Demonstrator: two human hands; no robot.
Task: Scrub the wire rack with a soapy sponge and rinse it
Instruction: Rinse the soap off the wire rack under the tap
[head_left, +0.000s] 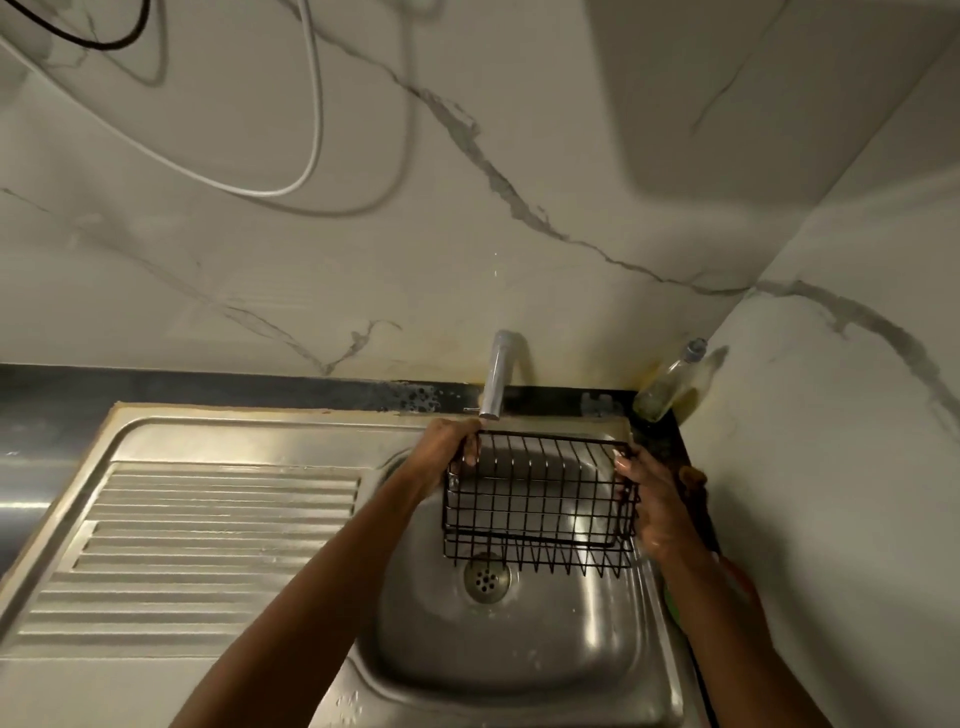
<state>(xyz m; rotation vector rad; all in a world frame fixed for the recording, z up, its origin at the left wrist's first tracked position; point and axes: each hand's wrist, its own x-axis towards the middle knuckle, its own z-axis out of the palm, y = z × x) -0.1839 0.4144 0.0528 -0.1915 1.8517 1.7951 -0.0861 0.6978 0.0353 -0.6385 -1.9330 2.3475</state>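
Over the steel sink (597, 654) by the marble wall (467, 208), my left hand (441, 449) and right hand (652, 499) grip the ends of the wire rack (540, 501), held lengthwise left-to-right under the tap (496, 379).

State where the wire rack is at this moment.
In the head view, right of centre, the wire rack is held above the sink basin, just below the tap, gripped by the left hand and right hand.

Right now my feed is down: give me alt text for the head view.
Both hands hold a black wire rack over the steel sink basin, just below the faucet: the left hand grips its left top edge, the right hand its right end. No water stream is visible; a glass bottle leans in the wall corner.
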